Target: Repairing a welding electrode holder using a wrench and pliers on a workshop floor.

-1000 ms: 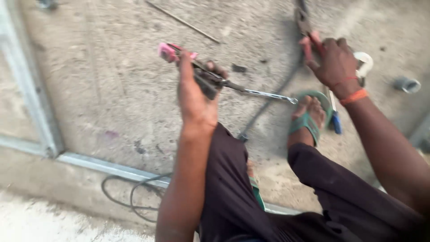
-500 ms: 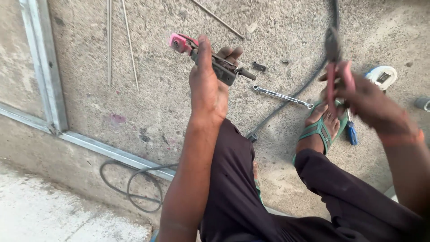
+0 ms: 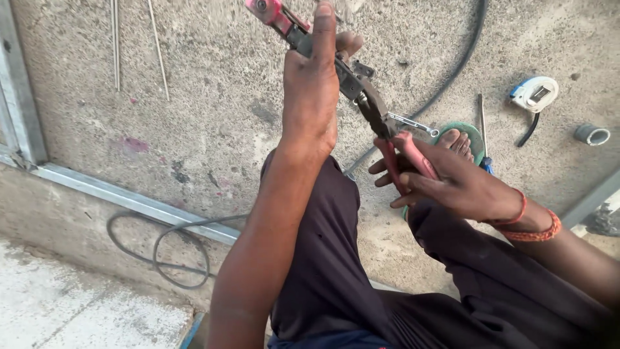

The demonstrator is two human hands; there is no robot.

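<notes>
My left hand (image 3: 314, 90) grips a dark metal hand tool with a pink-red handle end (image 3: 271, 13), held up over the concrete floor. My right hand (image 3: 452, 184) holds red-handled pliers (image 3: 400, 152), whose jaws (image 3: 374, 110) meet the front of the dark tool. A small silver wrench (image 3: 413, 124) lies on the floor just beyond the pliers. My legs in dark trousers and a foot in a green sandal (image 3: 462, 139) are below.
A metal frame channel (image 3: 129, 200) runs along the concrete edge at left. A looped black cable (image 3: 161, 252) lies below it. Thin metal rods (image 3: 116, 45) lie top left. A tape measure (image 3: 535, 94), a grey pipe piece (image 3: 591, 134) and a black hose (image 3: 452, 77) lie right.
My right hand brought the red pliers down and left until the jaws met the tool in my left hand. The left hand raised the tool higher in view.
</notes>
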